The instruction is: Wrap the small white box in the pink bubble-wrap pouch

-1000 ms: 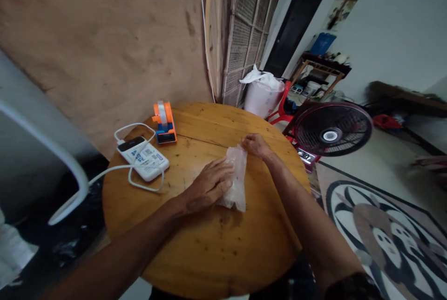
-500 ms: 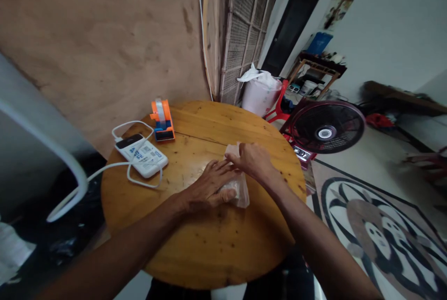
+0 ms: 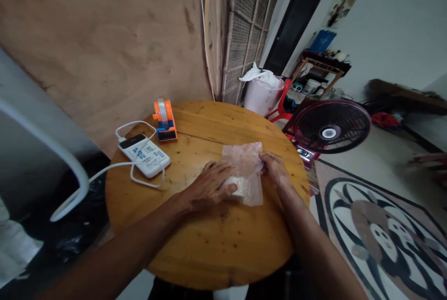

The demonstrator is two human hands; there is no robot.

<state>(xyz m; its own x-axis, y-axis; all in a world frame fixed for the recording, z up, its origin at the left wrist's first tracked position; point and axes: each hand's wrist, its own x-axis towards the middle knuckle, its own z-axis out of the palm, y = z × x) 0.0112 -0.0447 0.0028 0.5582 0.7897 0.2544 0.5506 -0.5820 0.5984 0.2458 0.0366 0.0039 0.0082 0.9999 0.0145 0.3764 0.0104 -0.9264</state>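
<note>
A sheet of clear bubble wrap [image 3: 253,190] lies on the round wooden table [image 3: 209,253], partly around a small white item [image 3: 237,186]. My left hand [image 3: 213,182] rests with fingers spread over the left side of the wrap, its thumb on the white item. At the right edge of the wrap, my right hand [image 3: 274,166] pinches the plastic between closed fingers. What the white item is cannot be made out.
An orange and blue tape dispenser [image 3: 165,120] stands at the table's back left. Near it lies a white power bank [image 3: 145,155] with a looped white cable [image 3: 131,179]. A dark red fan [image 3: 328,133] stands beyond the right edge.
My right hand has moved right and slightly down, drawing the wrap's edge with it. The wrap is spread wider and the white item shows more. My left hand stays nearly in place.
</note>
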